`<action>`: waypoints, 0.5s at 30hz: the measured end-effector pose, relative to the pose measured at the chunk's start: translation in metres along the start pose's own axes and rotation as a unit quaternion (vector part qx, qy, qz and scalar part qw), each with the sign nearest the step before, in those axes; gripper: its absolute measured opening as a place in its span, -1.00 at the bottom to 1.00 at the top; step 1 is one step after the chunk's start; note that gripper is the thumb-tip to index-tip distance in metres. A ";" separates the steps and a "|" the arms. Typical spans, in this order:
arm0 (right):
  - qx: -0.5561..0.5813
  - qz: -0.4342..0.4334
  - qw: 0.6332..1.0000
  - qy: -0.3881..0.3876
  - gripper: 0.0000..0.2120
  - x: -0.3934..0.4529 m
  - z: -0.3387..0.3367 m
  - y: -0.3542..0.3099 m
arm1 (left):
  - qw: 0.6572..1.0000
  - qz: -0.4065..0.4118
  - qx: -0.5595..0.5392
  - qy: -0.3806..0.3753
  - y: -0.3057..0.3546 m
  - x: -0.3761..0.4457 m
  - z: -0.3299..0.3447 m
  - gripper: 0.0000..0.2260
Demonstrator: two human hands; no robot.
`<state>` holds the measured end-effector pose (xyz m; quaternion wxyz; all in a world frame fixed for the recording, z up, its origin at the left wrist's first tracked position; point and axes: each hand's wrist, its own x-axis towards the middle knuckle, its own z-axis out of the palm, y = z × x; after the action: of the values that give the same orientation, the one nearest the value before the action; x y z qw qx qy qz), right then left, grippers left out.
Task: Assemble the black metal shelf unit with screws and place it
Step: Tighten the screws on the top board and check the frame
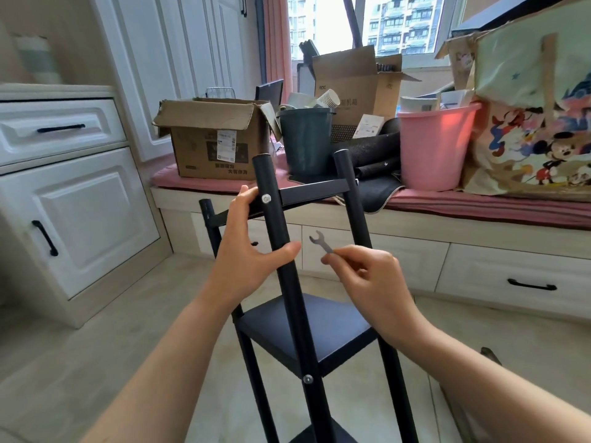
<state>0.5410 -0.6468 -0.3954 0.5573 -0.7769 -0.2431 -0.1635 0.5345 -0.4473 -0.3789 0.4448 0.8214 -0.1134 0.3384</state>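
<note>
We are steadying the black shelf unit, standing upright on the floor, with our left hand spread around its near post just under the top shelf. Our right hand is pinching a small flat wrench beside that post. We are probably tightening screws; next, the wrench needs seating on the top screw

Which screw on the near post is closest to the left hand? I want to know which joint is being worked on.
The upper screw, where the top shelf meets the post, beside the left hand's fingertips. The lower screw sits far below, at the middle shelf.
</note>
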 end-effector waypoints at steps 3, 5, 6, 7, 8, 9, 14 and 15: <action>-0.004 -0.012 1.000 0.015 -0.90 0.006 0.007 -0.003 | 1.000 -0.002 -0.007 -0.017 0.002 0.000 -0.001 -0.30; -0.003 -0.018 1.000 0.023 -0.89 0.010 0.010 -0.006 | 0.999 -0.005 -0.014 -0.030 0.004 -0.001 -0.001 -0.30; 0.000 -0.017 1.000 0.025 -0.89 0.012 0.012 -0.008 | 0.999 -0.004 -0.017 -0.034 0.006 -0.002 -0.002 -0.30; 0.001 -0.014 1.000 0.025 -0.88 0.013 0.014 -0.009 | 0.999 0.000 -0.021 -0.037 0.008 -0.002 -0.002 -0.30; 0.003 -0.009 1.000 0.021 -0.88 0.015 0.016 -0.010 | 0.999 0.004 -0.025 -0.039 0.011 -0.003 -0.002 -0.31; 0.005 -0.003 1.000 0.015 -0.87 0.016 0.018 -0.011 | 0.999 0.009 -0.027 -0.043 0.014 -0.003 -0.002 -0.32; 0.027 0.001 0.999 0.023 -0.77 0.022 0.028 -0.016 | 0.997 0.023 -0.029 -0.065 0.020 -0.005 0.000 -0.33; 0.027 -0.008 0.999 0.033 -0.78 0.022 0.030 -0.017 | 0.997 0.026 -0.032 -0.068 0.020 -0.005 0.000 -0.34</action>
<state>0.5498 -0.6098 -0.3802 0.5848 -0.7537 -0.2349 -0.1866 0.5209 -0.4591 -0.3693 0.4527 0.8249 -0.1757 0.2893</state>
